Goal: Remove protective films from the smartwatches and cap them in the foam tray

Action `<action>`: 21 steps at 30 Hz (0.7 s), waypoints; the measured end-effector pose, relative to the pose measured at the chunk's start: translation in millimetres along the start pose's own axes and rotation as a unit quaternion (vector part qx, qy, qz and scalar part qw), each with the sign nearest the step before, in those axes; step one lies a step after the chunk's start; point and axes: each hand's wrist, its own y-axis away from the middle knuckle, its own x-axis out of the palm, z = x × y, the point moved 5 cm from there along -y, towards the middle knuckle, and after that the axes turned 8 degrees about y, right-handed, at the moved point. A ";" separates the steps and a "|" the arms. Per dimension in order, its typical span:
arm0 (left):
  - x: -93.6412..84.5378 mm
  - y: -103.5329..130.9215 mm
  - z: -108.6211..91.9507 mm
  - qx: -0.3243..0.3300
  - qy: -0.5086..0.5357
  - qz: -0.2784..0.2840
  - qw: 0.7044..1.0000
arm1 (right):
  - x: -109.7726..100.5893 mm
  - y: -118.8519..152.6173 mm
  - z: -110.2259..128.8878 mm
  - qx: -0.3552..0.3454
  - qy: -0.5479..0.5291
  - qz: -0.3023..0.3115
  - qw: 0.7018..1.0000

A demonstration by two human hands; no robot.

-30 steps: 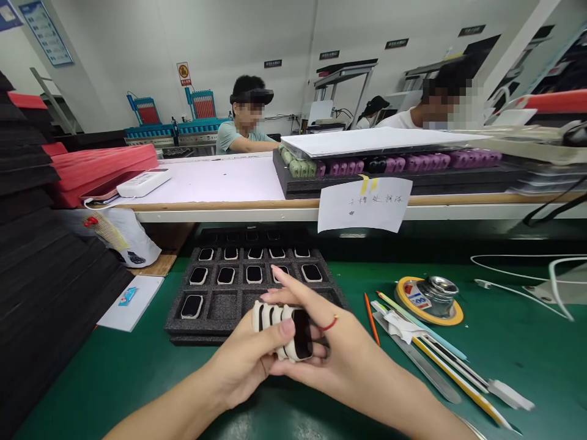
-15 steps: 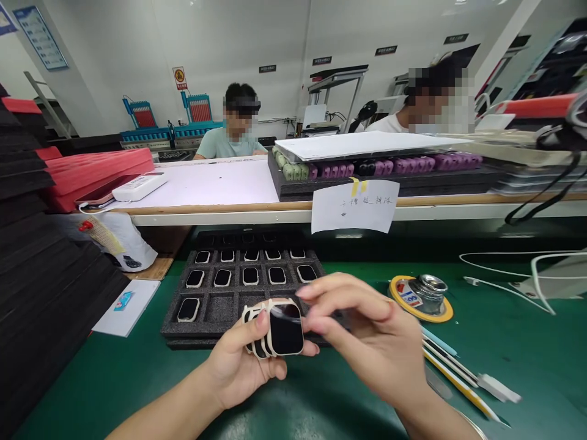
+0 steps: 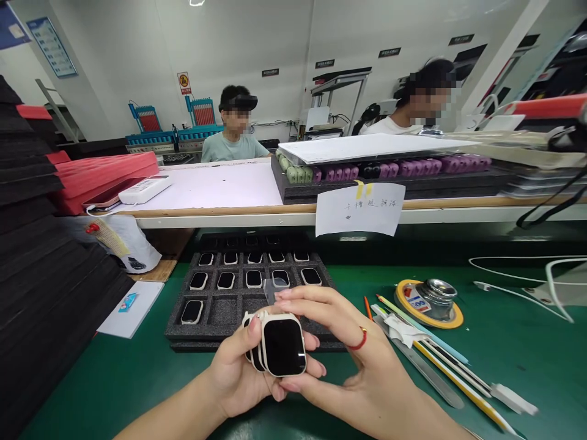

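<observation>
Premises are a workshop, evidently for small electronics. A green counter (image 3: 518,348) carries square watch bodies (image 3: 191,312) set in rows in a gridded black foam tray (image 3: 197,337); a metal-topped bottle (image 3: 434,299) and a flat metal blade (image 3: 433,377) lie to the right. The shelf (image 3: 215,222) above bears a handwritten sheet (image 3: 361,209) taped at its edge (wording not fully legible). Black foam sheets (image 3: 46,305) are piled high at left. Beyond are a person in pale green (image 3: 235,148), a person in white (image 3: 392,124), teal-and-red machines (image 3: 203,113), a warning sign (image 3: 184,83) and dark wall plaques (image 3: 389,53).
</observation>
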 end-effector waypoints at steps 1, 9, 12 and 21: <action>0.7 -0.3 -0.2 0.002 0.003 0.006 1.000 | -0.3 0.6 0.3 -0.003 0.000 0.006 1.000; 4.5 0.2 -0.9 0.021 0.027 0.049 0.998 | -33.7 15.6 7.3 -0.060 0.042 -0.141 0.987; 1.2 -0.3 -0.2 0.022 0.034 0.014 0.999 | -26.7 20.2 14.5 -0.080 0.050 -0.038 0.995; -0.9 1.5 -0.3 0.026 0.004 -0.051 0.998 | -13.7 16.4 19.6 -0.116 0.100 0.010 0.988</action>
